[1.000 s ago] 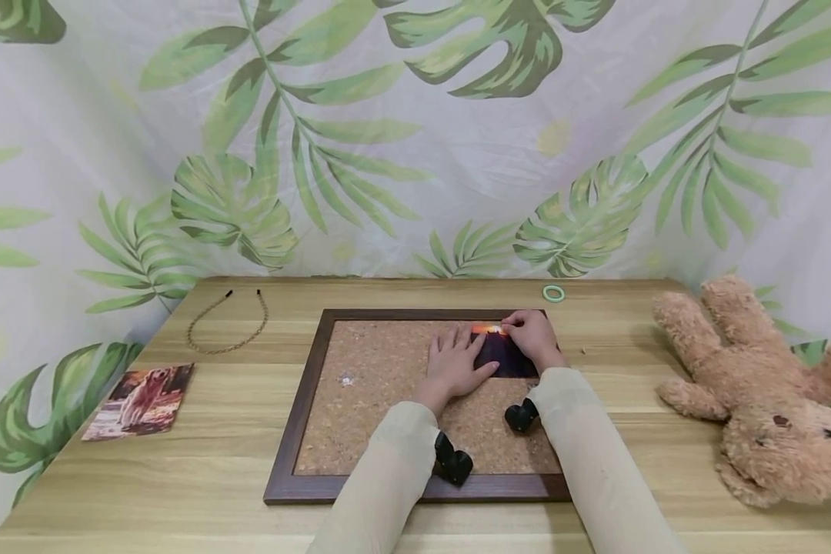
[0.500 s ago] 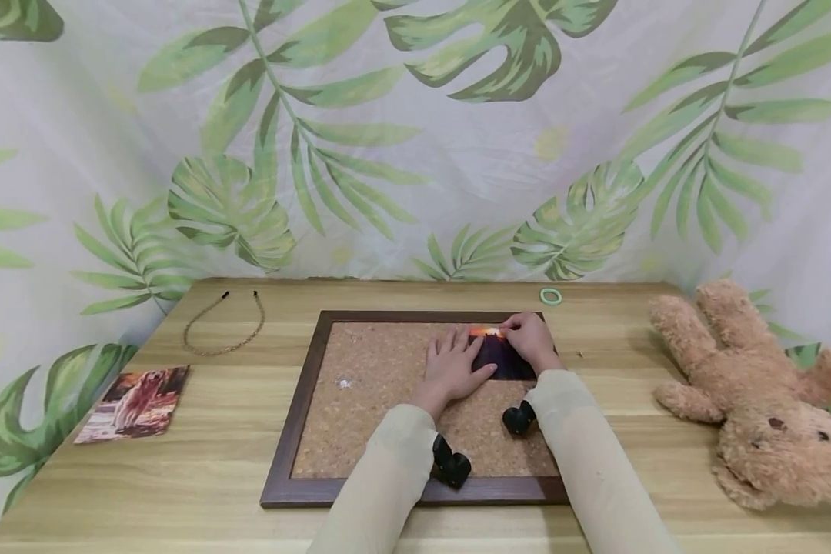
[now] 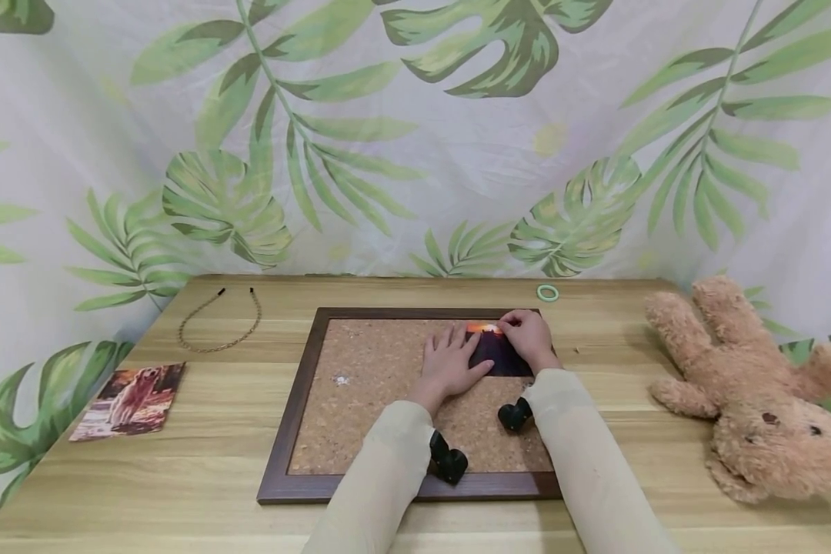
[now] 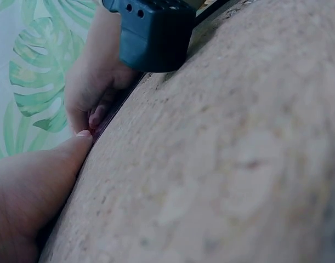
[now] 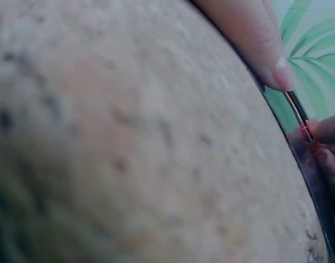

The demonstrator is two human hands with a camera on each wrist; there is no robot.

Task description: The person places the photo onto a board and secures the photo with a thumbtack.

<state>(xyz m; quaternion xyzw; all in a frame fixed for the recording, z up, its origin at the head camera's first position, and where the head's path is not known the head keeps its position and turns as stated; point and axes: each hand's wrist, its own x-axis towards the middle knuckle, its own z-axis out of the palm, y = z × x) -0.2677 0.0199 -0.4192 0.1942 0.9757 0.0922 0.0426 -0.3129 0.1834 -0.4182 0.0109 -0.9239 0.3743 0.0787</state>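
A sunset photo (image 3: 502, 358) with a dark lower part lies on a brown-framed cork board (image 3: 367, 431), near its upper right corner. My left hand (image 3: 450, 365) rests spread on the cork, its fingertips and thumb over the photo's left edge. At the photo's top edge, my right hand (image 3: 528, 337) pinches a small push pin (image 5: 306, 129) between thumb and fingers; it looks reddish and is mostly hidden. The left wrist view shows the right hand (image 4: 96, 82) close to the left thumb (image 4: 74, 148).
A dog photo (image 3: 131, 402) and a chain (image 3: 218, 348) lie left of the board. A green ring (image 3: 547, 292) sits behind it. A teddy bear (image 3: 755, 385) lies at right. One tiny object (image 3: 577, 350) is right of the board; a shiny cluster (image 3: 340, 380) sits on the cork.
The head view has shifted slightly. Both hands keep their places on the photo, the right still pinching at its top edge.
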